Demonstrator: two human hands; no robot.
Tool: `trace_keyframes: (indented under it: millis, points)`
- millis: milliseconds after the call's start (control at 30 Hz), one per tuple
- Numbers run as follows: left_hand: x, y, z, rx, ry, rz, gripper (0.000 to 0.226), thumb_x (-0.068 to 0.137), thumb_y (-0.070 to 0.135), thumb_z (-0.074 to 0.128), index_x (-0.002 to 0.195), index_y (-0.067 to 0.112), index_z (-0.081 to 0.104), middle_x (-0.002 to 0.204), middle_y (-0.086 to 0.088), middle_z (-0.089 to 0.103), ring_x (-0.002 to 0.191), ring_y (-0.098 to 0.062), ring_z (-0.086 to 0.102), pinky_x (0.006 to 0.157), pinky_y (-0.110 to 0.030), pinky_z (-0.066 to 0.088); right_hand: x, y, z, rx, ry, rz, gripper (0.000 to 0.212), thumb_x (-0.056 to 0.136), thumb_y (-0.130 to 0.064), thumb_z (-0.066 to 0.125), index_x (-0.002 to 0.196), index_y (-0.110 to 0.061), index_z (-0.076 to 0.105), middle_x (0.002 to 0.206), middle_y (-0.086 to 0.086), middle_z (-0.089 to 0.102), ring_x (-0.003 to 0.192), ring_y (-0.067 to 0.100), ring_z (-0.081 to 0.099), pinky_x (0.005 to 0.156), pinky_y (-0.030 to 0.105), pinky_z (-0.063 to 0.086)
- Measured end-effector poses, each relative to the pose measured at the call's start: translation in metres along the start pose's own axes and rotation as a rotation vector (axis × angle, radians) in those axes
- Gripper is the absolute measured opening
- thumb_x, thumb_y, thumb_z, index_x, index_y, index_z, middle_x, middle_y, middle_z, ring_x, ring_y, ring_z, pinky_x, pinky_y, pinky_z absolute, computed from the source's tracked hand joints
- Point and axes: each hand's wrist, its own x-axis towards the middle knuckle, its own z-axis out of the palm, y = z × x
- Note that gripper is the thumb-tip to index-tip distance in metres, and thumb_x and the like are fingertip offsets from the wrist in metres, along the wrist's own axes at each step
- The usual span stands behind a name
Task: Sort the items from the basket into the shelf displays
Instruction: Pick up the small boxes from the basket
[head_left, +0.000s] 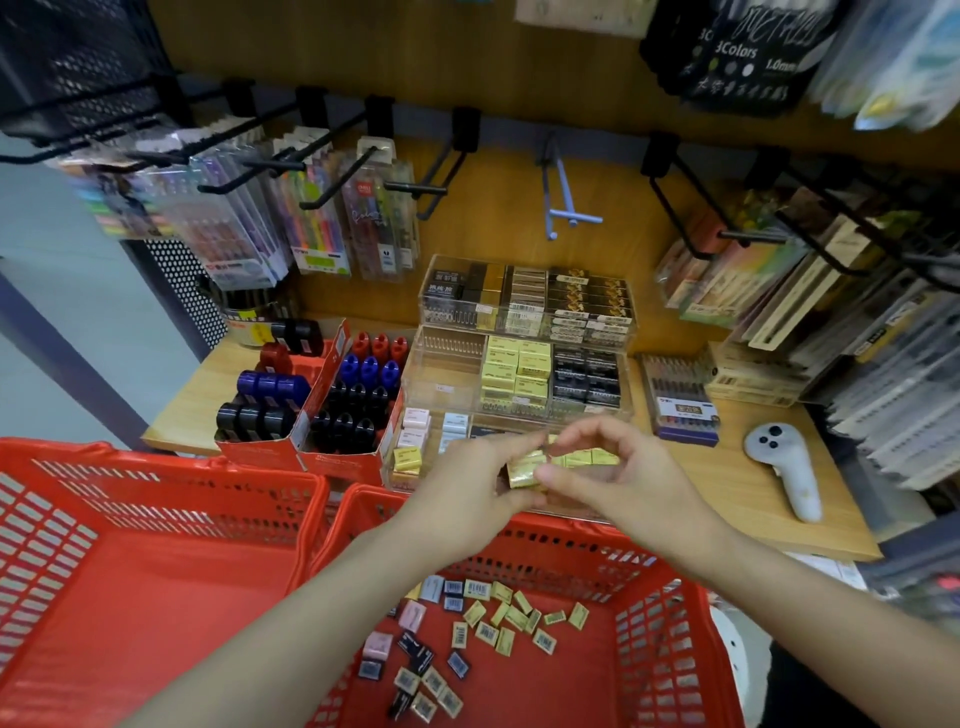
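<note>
Presently, two red baskets stand before the wooden tabletop (753, 483): the left basket (156, 545) shows a bare floor, the right basket (649, 623) holds roughly thirty small wrapped erasers (488, 623) scattered loose, in gold, black and pale pink wrappers; an exact count cannot be told. Both hands meet over the front tier of a clear acrylic display (519, 374) of three stepped tiers. Left hand (467, 488): fingers curled, pinching a gold eraser (524, 475) from the left. Right hand (618, 478): thumb and forefinger bent in a ring, thumb tip touching the same gold eraser, above a row of gold erasers already in the front tier. Middle tier: one bare compartment, one of yellow boxes, one of black. Left of the display, two red cartons (332, 410) of red, blue and black sharpeners. Right of it, one pen pack (680, 400) and one white controller (784, 467), lying apart on the tabletop.
</note>
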Motion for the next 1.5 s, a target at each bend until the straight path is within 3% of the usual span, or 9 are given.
trace_keyframes:
  millis: [100, 367, 500, 700, 833, 1067, 1167, 1400, 1500]
  points:
    - [-0.001, 0.003, 0.001, -0.030, 0.013, 0.035, 0.054, 0.089, 0.021, 0.072, 0.136, 0.039, 0.051, 0.131, 0.014, 0.062, 0.097, -0.012, 0.067, 0.090, -0.037, 0.056, -0.005, -0.002, 0.003, -0.038, 0.005, -0.010, 0.042, 0.062, -0.029, 0.084, 0.099, -0.016, 0.069, 0.102, -0.007, 0.069, 0.082, 0.019, 0.073, 0.075, 0.030, 0.060]
    - [-0.001, 0.001, 0.000, -0.214, 0.075, -0.090, 0.037, 0.082, 0.019, 0.080, 0.098, 0.041, 0.055, 0.089, 0.008, 0.069, 0.075, -0.004, 0.071, 0.077, -0.030, 0.059, -0.002, 0.005, -0.030, -0.066, 0.160, -0.043, 0.025, 0.067, -0.033, 0.078, 0.091, -0.037, 0.073, 0.086, -0.005, 0.076, 0.075, 0.009, 0.072, 0.057, 0.013, 0.053]
    - [0.004, -0.006, 0.001, -0.302, 0.128, -0.156, 0.034, 0.078, 0.019, 0.083, 0.099, 0.036, 0.062, 0.091, 0.009, 0.069, 0.074, -0.003, 0.070, 0.065, -0.014, 0.052, 0.013, 0.039, -0.071, -0.316, 0.329, 0.093, 0.027, 0.070, -0.030, 0.083, 0.093, -0.023, 0.070, 0.083, -0.006, 0.071, 0.064, 0.001, 0.067, 0.057, 0.009, 0.050]
    - [0.036, -0.013, 0.030, -0.335, 0.121, -0.229, 0.033, 0.092, 0.027, 0.069, 0.124, 0.027, 0.061, 0.100, 0.010, 0.061, 0.092, -0.003, 0.062, 0.076, -0.016, 0.050, 0.034, 0.095, -0.074, -0.620, 0.380, 0.137, 0.028, 0.078, -0.039, 0.079, 0.099, -0.022, 0.072, 0.082, -0.018, 0.061, 0.070, -0.001, 0.058, 0.052, 0.009, 0.038]
    - [0.058, -0.011, 0.058, -0.710, 0.082, -0.363, 0.027, 0.104, 0.025, 0.048, 0.125, 0.023, 0.064, 0.117, -0.008, 0.062, 0.104, -0.018, 0.063, 0.092, -0.028, 0.055, 0.050, 0.115, -0.068, -0.680, 0.409, 0.099, 0.034, 0.079, -0.037, 0.080, 0.107, -0.019, 0.074, 0.083, -0.011, 0.060, 0.066, -0.002, 0.052, 0.056, 0.005, 0.035]
    - [0.083, -0.024, 0.077, -1.093, 0.126, -0.547, 0.024, 0.105, 0.011, 0.045, 0.122, 0.007, 0.061, 0.119, -0.014, 0.066, 0.107, -0.020, 0.067, 0.080, -0.022, 0.056, 0.062, 0.132, -0.058, -0.734, 0.518, 0.092, 0.034, 0.079, -0.040, 0.080, 0.106, -0.020, 0.074, 0.088, -0.011, 0.067, 0.072, 0.009, 0.057, 0.068, 0.023, 0.042]
    - [0.088, -0.029, 0.077, -1.018, 0.119, -0.507, 0.020, 0.101, 0.009, 0.054, 0.118, 0.007, 0.062, 0.113, -0.007, 0.069, 0.102, -0.013, 0.070, 0.080, -0.020, 0.055, 0.063, 0.132, -0.055, -0.730, 0.531, 0.080, 0.029, 0.079, -0.036, 0.080, 0.104, -0.021, 0.072, 0.087, -0.012, 0.064, 0.075, 0.008, 0.057, 0.068, 0.023, 0.041]
    - [0.103, -0.025, 0.081, -0.310, 0.168, -0.334, 0.017, 0.103, 0.021, 0.051, 0.117, 0.019, 0.060, 0.105, -0.004, 0.069, 0.091, -0.023, 0.067, 0.070, -0.027, 0.050, 0.062, 0.130, -0.051, -0.791, 0.476, 0.027, 0.012, 0.084, -0.025, 0.077, 0.094, -0.020, 0.073, 0.101, -0.005, 0.067, 0.070, 0.011, 0.056, 0.071, 0.031, 0.050]
    - [0.111, -0.019, 0.084, -0.262, 0.171, -0.314, 0.021, 0.102, 0.021, 0.052, 0.119, 0.015, 0.063, 0.109, -0.012, 0.069, 0.098, -0.028, 0.064, 0.085, -0.035, 0.052, 0.065, 0.128, -0.052, -0.797, 0.502, 0.025, 0.011, 0.083, -0.025, 0.078, 0.092, -0.020, 0.075, 0.100, -0.006, 0.066, 0.070, 0.009, 0.055, 0.067, 0.024, 0.043]
